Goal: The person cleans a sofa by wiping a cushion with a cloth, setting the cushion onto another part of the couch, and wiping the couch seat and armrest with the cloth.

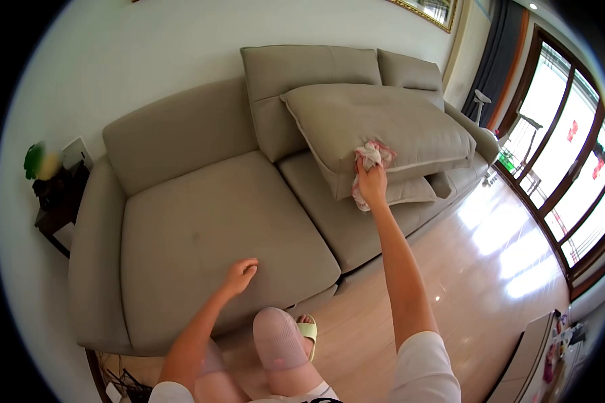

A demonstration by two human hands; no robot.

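My right hand (372, 181) grips a crumpled white cloth with a pink-red edge (373, 153), pressed against the front of a large loose grey-beige cushion (390, 121). Part of the cloth hangs down below my fingers. That cushion lies tilted on the right side of the sofa, with another cushion (410, 191) partly hidden beneath it. My left hand (240, 277) is closed, its fingers curled with nothing seen in them, over the front of the left seat cushion (181, 235). A small dark spot (195, 236) shows on that seat.
Two back cushions (309, 67) lean against the wall behind the sofa. A dark side table (60, 208) with a plant (35, 161) stands at the left armrest (97, 269). Shiny floor (477, 269) runs to glass doors (551, 121); a low cabinet (528, 356) is at lower right.
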